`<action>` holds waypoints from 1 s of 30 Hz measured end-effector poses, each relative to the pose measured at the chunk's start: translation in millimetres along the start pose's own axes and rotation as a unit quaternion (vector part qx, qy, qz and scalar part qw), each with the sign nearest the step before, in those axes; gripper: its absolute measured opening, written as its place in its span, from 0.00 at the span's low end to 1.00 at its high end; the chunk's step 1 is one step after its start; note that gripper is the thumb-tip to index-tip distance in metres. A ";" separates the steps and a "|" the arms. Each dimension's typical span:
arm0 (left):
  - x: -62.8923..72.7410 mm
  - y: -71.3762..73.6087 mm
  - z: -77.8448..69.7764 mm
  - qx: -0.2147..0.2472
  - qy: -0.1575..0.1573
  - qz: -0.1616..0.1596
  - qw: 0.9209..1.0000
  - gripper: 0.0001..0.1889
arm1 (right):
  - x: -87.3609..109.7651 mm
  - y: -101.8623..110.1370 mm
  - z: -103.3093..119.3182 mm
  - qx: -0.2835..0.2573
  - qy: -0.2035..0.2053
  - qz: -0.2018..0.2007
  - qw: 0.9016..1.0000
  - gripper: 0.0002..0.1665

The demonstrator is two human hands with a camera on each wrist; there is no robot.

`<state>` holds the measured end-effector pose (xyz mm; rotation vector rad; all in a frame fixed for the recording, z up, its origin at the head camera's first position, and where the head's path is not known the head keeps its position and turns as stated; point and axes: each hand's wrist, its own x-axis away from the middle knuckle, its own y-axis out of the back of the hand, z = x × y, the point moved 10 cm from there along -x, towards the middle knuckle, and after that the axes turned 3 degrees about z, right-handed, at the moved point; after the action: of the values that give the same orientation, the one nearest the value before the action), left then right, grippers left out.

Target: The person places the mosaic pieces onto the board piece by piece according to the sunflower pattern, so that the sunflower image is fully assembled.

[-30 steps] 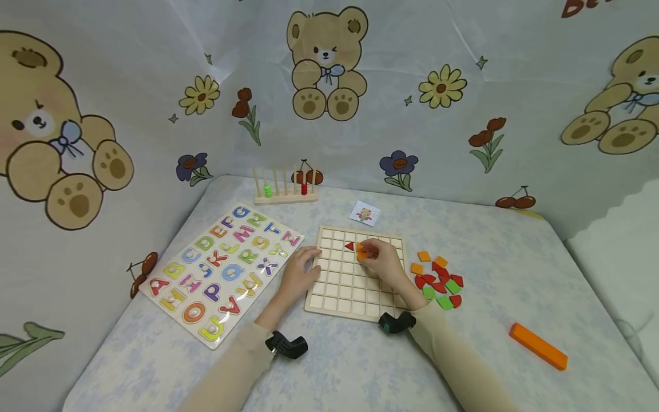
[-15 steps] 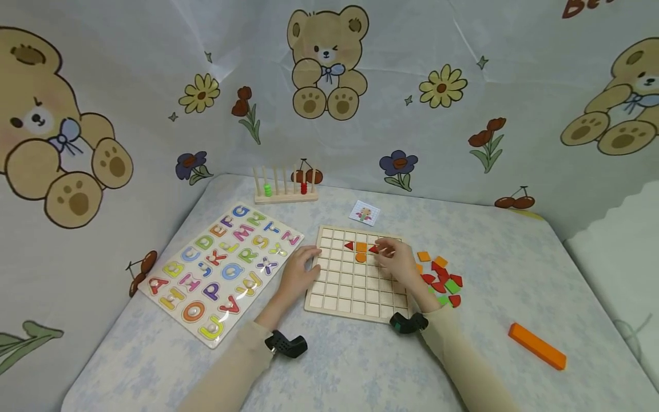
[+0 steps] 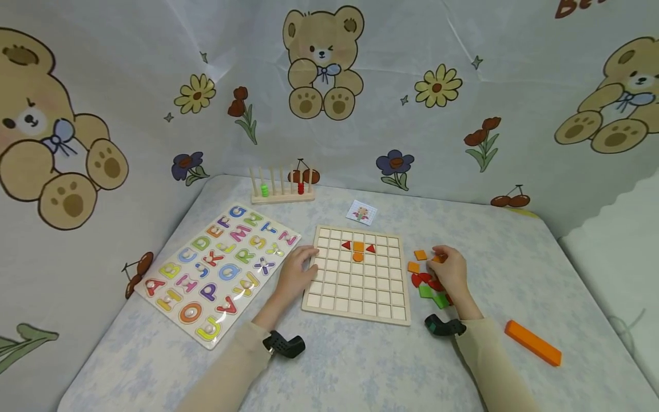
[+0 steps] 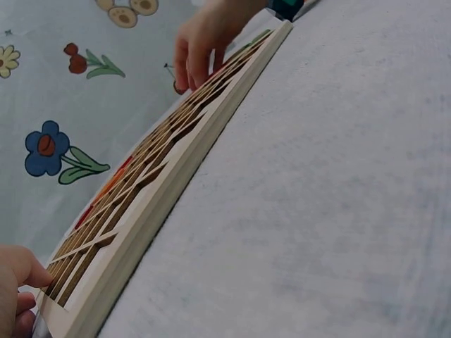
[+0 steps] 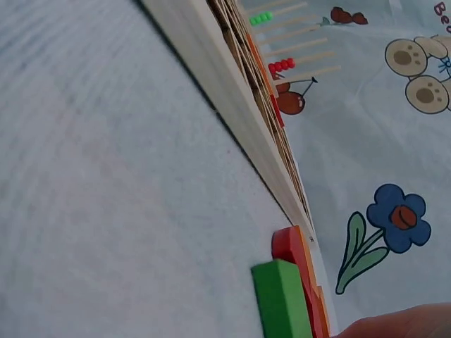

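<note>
A wooden grid board (image 3: 355, 316) lies on the table. My left hand (image 3: 296, 273) grips its left edge; in the left wrist view, a fingertip of the left hand (image 4: 17, 271) sits over the rim. Near the board's top, an orange square (image 3: 358, 246) stands between two red triangles (image 3: 370, 249), with an orange round piece (image 3: 357, 257) under it. To the right of the board, my right hand (image 3: 452, 274) pinches an orange square piece (image 3: 439, 259) at the pile. A green block (image 5: 282, 299) and a red block (image 5: 285, 243) show close up in the right wrist view.
An alphabet puzzle board (image 3: 177, 286) lies at the left. Behind the grid stand a peg rack (image 3: 283, 198) with green and red beads and a small picture card (image 3: 362, 212). An orange bar (image 3: 532, 343) lies at the right. A bear-print cloth (image 3: 329, 149) hangs behind.
My right hand has let go of the orange pieces, then moved past the right red triangle and off the board to the loose pile. The left hand has stayed at the board's edge.
</note>
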<state>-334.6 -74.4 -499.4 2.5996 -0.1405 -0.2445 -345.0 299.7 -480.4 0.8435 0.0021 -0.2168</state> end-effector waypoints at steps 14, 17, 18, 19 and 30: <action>0.2 0.3 -0.9 0.006 -0.002 0.004 1.000 0.20 | 2.9 -15.1 40.8 -0.080 0.072 0.023 0.994 0.25; 0.1 1.2 0.1 0.008 0.001 0.004 1.000 0.20 | 10.0 -38.9 76.4 -0.094 0.131 0.088 0.983 0.26; 0.1 1.6 -0.1 0.009 0.000 0.004 1.000 0.20 | 12.8 -47.5 87.8 -0.095 0.152 0.109 0.978 0.26; 0.2 1.7 0.0 0.010 0.001 0.004 1.000 0.20 | 15.3 -55.8 97.9 -0.096 0.170 0.128 0.972 0.27; 1.0 2.7 -4.8 -0.002 -0.021 -0.005 1.000 0.20 | 19.0 -92.5 126.8 -0.113 0.215 0.198 0.950 0.28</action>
<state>-332.8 -74.4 -494.1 2.5934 -0.1416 -0.3041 -354.7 142.5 -466.1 0.6322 0.2607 0.3438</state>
